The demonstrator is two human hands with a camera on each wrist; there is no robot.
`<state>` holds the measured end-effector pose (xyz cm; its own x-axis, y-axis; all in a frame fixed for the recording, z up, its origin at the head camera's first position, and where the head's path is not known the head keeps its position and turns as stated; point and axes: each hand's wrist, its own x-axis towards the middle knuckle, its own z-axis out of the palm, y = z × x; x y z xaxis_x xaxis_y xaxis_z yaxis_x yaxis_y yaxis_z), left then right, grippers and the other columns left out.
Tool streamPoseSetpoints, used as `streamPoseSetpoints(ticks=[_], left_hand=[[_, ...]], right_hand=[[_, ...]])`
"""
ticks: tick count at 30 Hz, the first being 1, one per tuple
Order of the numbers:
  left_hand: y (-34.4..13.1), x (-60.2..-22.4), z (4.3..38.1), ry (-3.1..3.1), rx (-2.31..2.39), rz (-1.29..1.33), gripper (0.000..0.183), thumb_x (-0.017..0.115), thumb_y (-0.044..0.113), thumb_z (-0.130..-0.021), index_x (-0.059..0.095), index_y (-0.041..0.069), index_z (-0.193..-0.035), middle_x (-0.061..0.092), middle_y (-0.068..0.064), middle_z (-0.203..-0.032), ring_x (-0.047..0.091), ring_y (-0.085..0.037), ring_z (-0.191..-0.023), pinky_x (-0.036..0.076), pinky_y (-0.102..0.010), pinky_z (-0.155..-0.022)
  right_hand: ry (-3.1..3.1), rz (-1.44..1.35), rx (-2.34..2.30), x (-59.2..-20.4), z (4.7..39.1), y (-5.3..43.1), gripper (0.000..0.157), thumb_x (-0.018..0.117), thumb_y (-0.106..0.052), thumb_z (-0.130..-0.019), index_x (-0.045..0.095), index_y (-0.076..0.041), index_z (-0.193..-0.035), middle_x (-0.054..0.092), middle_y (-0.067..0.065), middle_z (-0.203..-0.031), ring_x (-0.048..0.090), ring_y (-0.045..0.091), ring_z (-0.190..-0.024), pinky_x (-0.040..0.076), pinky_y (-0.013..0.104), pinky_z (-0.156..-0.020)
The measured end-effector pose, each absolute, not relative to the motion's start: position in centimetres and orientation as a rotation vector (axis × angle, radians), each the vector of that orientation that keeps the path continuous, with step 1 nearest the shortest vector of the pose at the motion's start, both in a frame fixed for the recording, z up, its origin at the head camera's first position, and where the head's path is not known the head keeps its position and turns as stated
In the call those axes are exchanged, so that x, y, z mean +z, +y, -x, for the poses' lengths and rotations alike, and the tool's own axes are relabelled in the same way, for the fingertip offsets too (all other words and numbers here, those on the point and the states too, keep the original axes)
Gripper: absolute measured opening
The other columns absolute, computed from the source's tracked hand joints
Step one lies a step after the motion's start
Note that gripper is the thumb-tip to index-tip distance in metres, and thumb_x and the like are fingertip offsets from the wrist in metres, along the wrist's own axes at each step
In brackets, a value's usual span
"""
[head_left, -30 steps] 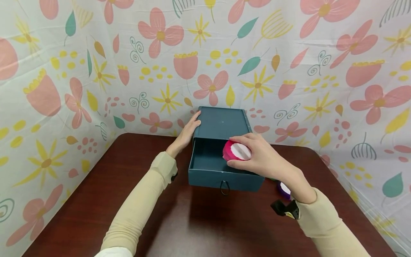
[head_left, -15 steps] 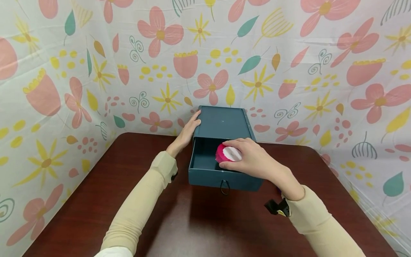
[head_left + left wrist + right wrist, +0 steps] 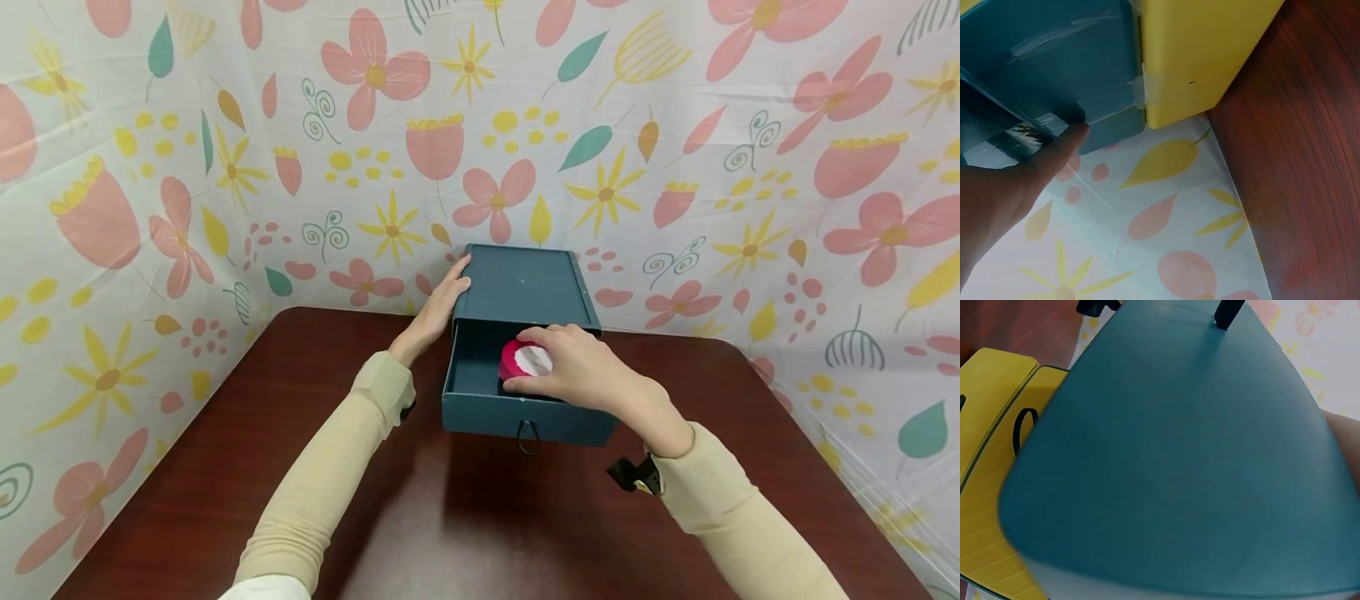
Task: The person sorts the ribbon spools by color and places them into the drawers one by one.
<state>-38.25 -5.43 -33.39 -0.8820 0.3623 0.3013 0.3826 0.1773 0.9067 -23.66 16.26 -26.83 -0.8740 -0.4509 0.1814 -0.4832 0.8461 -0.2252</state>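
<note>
A dark teal box (image 3: pixel 521 283) stands on the table with its front drawer (image 3: pixel 487 415) pulled out, a dark loop hanging from the drawer's face. My left hand (image 3: pixel 435 312) rests along the left side of the box. In the left wrist view, one finger (image 3: pixel 1060 150) of it touches the teal wall. Over the right part of the drawer, my right hand (image 3: pixel 585 367) grips a bright pink ribbon roll (image 3: pixel 513 360) with a white side, thumb in front and fingers behind. It looks low in the drawer; contact with the bottom is hidden. The right wrist view shows the teal drawer front (image 3: pixel 1166 469).
Yellow drawer unit sides (image 3: pixel 1191 56) sit beside the teal box in the left wrist view. The right wrist view has a yellow front (image 3: pixel 997 469) with a black loop (image 3: pixel 1022 428). A flowered cloth (image 3: pixel 495 125) hangs behind the brown table (image 3: pixel 315 367).
My right hand has moved left and slightly lower into the drawer with the pink ribbon roll. The purple-edged roll on the right is now hidden behind my arm. My left hand stays put.
</note>
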Motion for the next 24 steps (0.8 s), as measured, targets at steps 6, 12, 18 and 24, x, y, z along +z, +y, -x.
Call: streamPoseSetpoints(ticks=[6, 12, 18, 24], left_hand=[[-5.5, -33.5, 38.4, -2.388, -1.855, 0.762, 0.057, 0.032, 0.04, -0.103, 0.017, 0.026, -0.156, 0.01, 0.007, -0.164, 0.009, -0.015, -0.151, 0.012, -0.046, -0.122], [-5.7, -32.5, 37.4, -2.413, -1.851, 0.804, 0.057, 0.029, 0.034, -0.105, 0.012, 0.02, -0.157, 0.006, 0.002, -0.164, 0.007, -0.02, -0.152, 0.011, -0.049, -0.122], [-5.6, -33.3, 37.9, -2.395, -1.871, 0.797, 0.056, 0.03, 0.038, -0.105, 0.013, 0.026, -0.157, 0.005, 0.005, -0.164, 0.006, -0.018, -0.151, 0.01, -0.049, -0.122], [-5.7, -33.6, 37.9, -2.392, -1.853, 0.811, 0.058, 0.03, 0.042, -0.104, 0.012, 0.029, -0.157, 0.006, 0.008, -0.164, 0.008, -0.016, -0.151, 0.011, -0.05, -0.121]], right_hand=[[-2.934, -0.691, 0.364, -26.7, 23.6, 16.0, 0.074, 0.07, -0.058, -0.079, 0.056, -0.011, -0.135, 0.064, 0.011, -0.116, 0.057, 0.025, -0.098, 0.056, 0.034, -0.07], [-2.899, -0.685, 0.401, -26.5, 23.2, 16.4, 0.065, 0.064, -0.053, -0.087, 0.057, -0.009, -0.135, 0.061, 0.014, -0.132, 0.057, 0.032, -0.116, 0.053, 0.048, -0.091], [-2.6, -0.789, 0.455, -25.9, 20.8, 17.2, 0.041, 0.071, -0.036, -0.087, 0.068, -0.013, -0.12, 0.069, 0.005, -0.117, 0.06, 0.02, -0.103, 0.055, 0.039, -0.085], [-2.407, -1.109, 0.914, -26.1, 16.4, 18.1, 0.018, 0.069, -0.011, -0.088, 0.07, -0.02, -0.104, 0.063, -0.011, -0.078, 0.054, 0.002, -0.068, 0.047, 0.02, -0.059]])
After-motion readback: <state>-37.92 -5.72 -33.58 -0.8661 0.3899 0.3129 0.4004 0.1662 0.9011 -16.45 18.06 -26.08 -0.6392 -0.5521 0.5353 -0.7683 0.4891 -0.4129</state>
